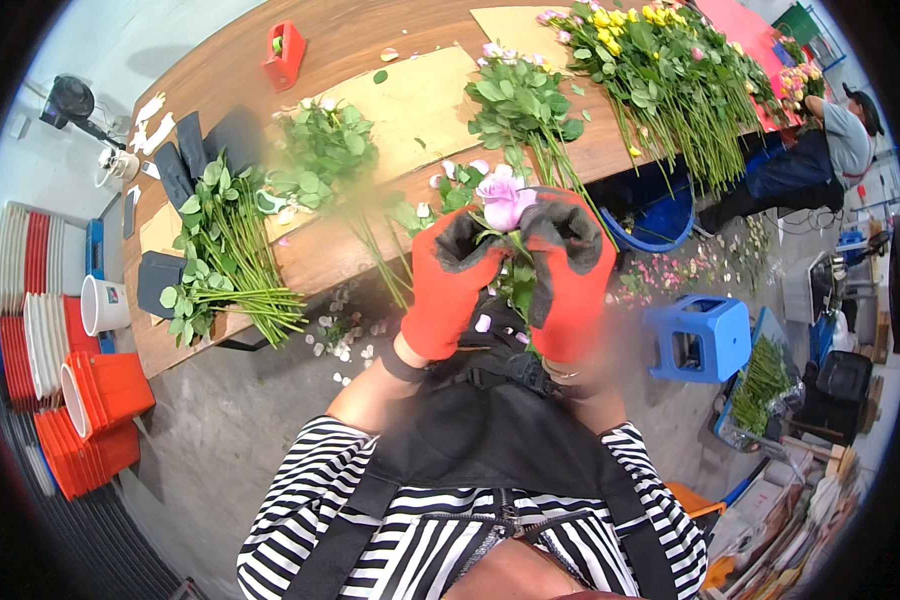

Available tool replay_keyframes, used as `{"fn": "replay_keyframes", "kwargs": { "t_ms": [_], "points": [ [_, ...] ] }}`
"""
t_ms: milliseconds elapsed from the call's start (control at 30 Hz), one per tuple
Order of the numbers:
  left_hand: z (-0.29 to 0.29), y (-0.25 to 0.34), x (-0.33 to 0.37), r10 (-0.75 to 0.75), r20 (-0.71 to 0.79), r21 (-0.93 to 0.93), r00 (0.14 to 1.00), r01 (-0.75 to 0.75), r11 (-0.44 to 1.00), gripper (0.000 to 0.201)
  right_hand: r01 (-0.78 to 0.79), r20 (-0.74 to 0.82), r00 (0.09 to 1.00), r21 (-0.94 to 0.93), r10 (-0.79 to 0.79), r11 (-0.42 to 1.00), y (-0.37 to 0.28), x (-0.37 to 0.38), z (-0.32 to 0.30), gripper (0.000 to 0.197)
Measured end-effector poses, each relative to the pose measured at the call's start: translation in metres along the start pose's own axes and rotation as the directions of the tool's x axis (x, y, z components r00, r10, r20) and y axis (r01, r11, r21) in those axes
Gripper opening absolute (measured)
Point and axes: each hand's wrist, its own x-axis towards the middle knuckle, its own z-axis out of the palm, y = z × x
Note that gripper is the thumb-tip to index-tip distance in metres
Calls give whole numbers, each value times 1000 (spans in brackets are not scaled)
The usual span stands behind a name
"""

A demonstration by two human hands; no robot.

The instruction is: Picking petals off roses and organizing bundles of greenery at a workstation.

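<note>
While our left hand [455, 275] and right hand [572, 275] pinch a lilac rose [507, 203] between them, we stand at the bench [340, 45]. A white bucket's [94, 318] small label [113, 296] is unreadable.

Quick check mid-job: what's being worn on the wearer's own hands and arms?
The left hand and right hand wear red gloves with dark grey-black fingers. The left wrist has a black band; the right, a thin bracelet. Both sleeves are black-and-white striped, leaving the forearms partly uncovered.
</note>
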Motion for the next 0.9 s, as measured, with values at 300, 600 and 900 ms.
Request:
{"fn": "replay_keyframes", "kwargs": {
  "t_ms": [300,600,900],
  "points": [
    [-11,5,12,24,-65,-2,998,-24,1000,35,-32,-15,999,-5,32,999,15,21,-43,33],
    [-4,-5,13,404,-30,481,914,-341,808,15,332,211,941,-431,-264,839,-17,11,-9,48],
    [1,9,9,133,56,260,989,-143,955,19,4,59,998,74,-9,997,-1,8,-12,28]
  ]
}}
